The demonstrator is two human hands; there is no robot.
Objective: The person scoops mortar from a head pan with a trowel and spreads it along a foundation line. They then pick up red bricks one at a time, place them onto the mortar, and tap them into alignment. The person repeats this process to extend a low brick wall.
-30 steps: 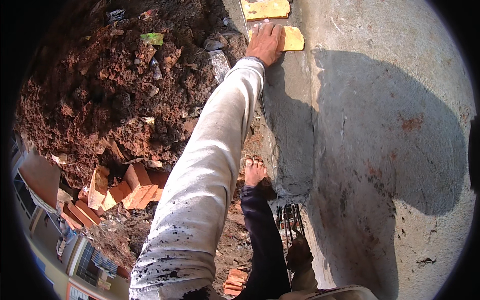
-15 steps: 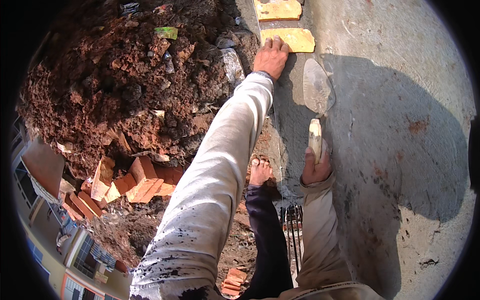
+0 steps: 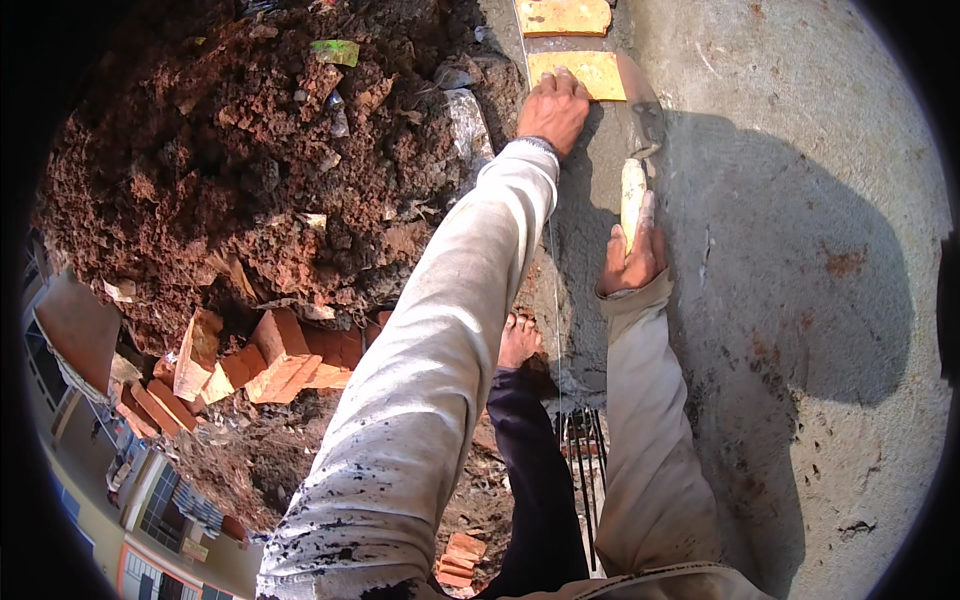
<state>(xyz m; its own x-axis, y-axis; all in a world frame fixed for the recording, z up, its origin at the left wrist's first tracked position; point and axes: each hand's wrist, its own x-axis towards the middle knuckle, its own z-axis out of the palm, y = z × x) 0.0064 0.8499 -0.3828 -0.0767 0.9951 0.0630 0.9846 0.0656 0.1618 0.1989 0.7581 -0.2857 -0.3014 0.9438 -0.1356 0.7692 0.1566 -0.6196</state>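
My left hand [image 3: 556,112] reaches forward with its fingers on the near edge and top of an orange-yellow brick [image 3: 600,74], which lies crosswise on a strip of wet grey mortar [image 3: 588,190]. My right hand [image 3: 633,255] holds a trowel by its pale wooden handle [image 3: 634,200]. The trowel's blade [image 3: 641,112] stands against the brick's right end, partly over the mortar. Another brick [image 3: 563,17] lies just beyond, parallel to the first. A thin string [image 3: 557,300] runs along the left side of the mortar strip.
Rough grey concrete [image 3: 800,240] bearing my shadow spreads to the right. A mound of reddish soil [image 3: 200,170] with litter rises at left, with several loose bricks [image 3: 283,355] at its foot. My bare foot [image 3: 519,342] stands near steel bars [image 3: 583,450].
My right hand has pushed the trowel forward, bringing its blade from the mortar below the brick up to the brick's right end. My left hand stays at the brick.
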